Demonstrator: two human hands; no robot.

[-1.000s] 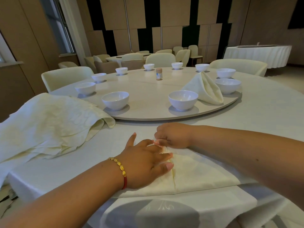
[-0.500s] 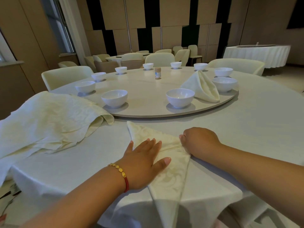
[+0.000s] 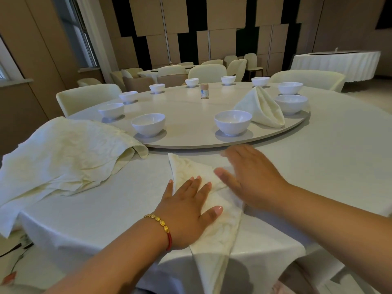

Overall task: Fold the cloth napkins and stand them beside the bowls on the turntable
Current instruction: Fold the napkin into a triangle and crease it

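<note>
A cream napkin lies folded into a long narrow shape on the tablecloth in front of me, its lower tip hanging over the table edge. My left hand presses flat on its left side. My right hand lies flat across its upper right part, fingers straight. One folded napkin stands on the turntable between two white bowls. More bowls ring the turntable, such as one at the front left.
A pile of unfolded napkins covers the table's left side. A small brown-capped jar stands mid-turntable. Cream chairs surround the table. Another draped table stands far right.
The napkin went from a wide flat fold to a narrow pointed one hanging over the edge. My right hand opened from a curled grip and now lies flat on the cloth.
</note>
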